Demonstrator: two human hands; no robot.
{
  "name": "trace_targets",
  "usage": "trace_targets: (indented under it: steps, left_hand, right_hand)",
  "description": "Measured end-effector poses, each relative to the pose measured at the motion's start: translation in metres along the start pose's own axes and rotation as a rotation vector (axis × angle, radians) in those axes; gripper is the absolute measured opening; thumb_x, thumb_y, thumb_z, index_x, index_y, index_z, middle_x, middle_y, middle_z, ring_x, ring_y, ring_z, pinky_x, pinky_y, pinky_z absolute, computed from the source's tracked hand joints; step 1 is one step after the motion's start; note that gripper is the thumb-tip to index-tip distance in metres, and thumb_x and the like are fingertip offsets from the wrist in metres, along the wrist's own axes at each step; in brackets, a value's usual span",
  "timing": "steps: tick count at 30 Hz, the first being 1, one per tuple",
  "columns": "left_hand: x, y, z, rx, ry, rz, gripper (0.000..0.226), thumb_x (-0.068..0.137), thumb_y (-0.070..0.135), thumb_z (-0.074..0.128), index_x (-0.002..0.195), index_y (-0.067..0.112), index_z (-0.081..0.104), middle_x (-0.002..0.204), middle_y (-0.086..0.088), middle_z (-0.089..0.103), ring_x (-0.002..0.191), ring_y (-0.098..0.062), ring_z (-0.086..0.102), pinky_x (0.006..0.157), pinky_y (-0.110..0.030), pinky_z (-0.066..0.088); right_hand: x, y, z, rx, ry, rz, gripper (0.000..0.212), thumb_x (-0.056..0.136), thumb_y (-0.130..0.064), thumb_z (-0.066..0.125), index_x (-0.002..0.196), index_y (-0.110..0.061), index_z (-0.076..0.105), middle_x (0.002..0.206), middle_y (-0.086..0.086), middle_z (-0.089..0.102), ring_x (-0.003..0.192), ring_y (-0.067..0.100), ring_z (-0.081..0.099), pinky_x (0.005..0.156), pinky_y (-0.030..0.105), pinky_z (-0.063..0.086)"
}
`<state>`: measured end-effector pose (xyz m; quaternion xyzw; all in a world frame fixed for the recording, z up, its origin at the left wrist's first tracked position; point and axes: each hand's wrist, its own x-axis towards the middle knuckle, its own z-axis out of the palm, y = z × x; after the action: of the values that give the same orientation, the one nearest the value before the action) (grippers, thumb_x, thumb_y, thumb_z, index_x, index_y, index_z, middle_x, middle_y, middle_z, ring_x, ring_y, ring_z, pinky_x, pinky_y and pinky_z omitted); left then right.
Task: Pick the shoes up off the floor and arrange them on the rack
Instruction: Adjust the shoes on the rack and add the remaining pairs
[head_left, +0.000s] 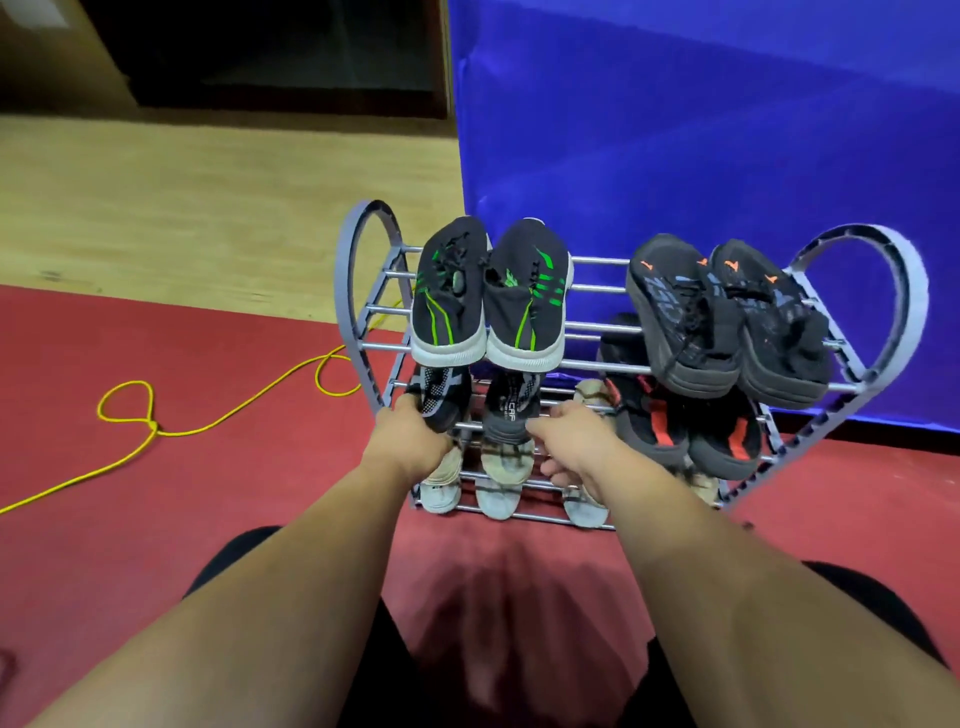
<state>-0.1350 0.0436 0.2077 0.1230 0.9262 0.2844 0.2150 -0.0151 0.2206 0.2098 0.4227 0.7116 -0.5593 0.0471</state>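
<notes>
A grey heart-sided rack (904, 291) stands on the red floor with three tiers of metal bars. A black-and-green pair (488, 296) and a black-and-orange pair (727, 317) lie on the top tier. On the middle tier, my left hand (410, 436) grips the heel of a black-and-grey shoe (439, 397). My right hand (571, 441) pinches the heel of its mate (506, 410). A black-and-red pair (685, 421) sits to the right on the same tier. Worn beige shoes (501, 478) fill the bottom tier, partly hidden by my hands.
A blue sheet (701, 130) hangs right behind the rack. A yellow cord (156, 428) loops over the red carpet to the left, running under the rack's left end. Wooden flooring (208, 208) lies beyond the carpet. My knees show at the bottom.
</notes>
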Motion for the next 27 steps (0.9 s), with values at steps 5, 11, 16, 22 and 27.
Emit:
trace_targets:
  steps: [5,11,16,22,27]
  left_hand:
    - [0.02,-0.006,0.007,-0.022,0.014,-0.05,0.075,0.08,0.029,0.075,0.144,0.016,0.037,0.137,-0.016,0.038,0.122,-0.043,0.052,0.104,-0.048,0.048]
    - [0.041,-0.009,0.011,-0.055,0.019,-0.054,0.07,0.078,0.028,0.075,0.137,0.012,0.041,0.135,-0.014,0.045,0.116,-0.039,0.056,0.098,-0.045,0.051]
    - [0.052,-0.011,0.017,-0.133,0.017,-0.079,0.064,0.073,0.031,0.075,0.126,0.012,0.045,0.123,-0.011,0.06,0.104,-0.035,0.062,0.089,-0.042,0.055]
    - [0.059,-0.009,0.024,-0.192,0.023,-0.108,0.056,0.081,0.02,0.073,0.124,0.008,0.04,0.122,-0.016,0.058,0.099,-0.035,0.059,0.078,-0.037,0.047]
    - [0.058,-0.008,0.024,-0.322,0.022,-0.126,0.064,0.071,0.027,0.077,0.123,0.01,0.044,0.119,-0.014,0.059,0.094,-0.034,0.064,0.077,-0.04,0.056]
  right_hand:
    - [0.019,-0.005,0.03,0.167,0.016,0.182,0.05,0.095,-0.045,0.056,0.133,-0.018,0.039,0.103,0.01,0.059,0.078,0.025,0.058,0.064,0.036,0.052]
    - [0.045,0.0,0.045,0.335,0.041,0.22,0.061,0.099,-0.041,0.056,0.15,-0.022,0.029,0.129,0.016,0.059,0.081,0.033,0.074,0.059,0.041,0.062]
    - [0.055,0.001,0.043,0.491,0.04,0.247,0.041,0.103,-0.024,0.055,0.141,-0.017,0.042,0.114,0.015,0.071,0.079,0.028,0.075,0.058,0.036,0.063]
    - [0.051,0.005,0.033,0.524,0.077,0.249,0.024,0.105,-0.019,0.05,0.128,-0.015,0.053,0.101,0.015,0.073,0.076,0.029,0.073,0.055,0.033,0.061]
    - [0.048,0.011,0.028,0.512,0.093,0.226,0.025,0.104,-0.017,0.049,0.127,-0.024,0.046,0.114,0.015,0.073,0.085,0.033,0.073,0.069,0.041,0.063]
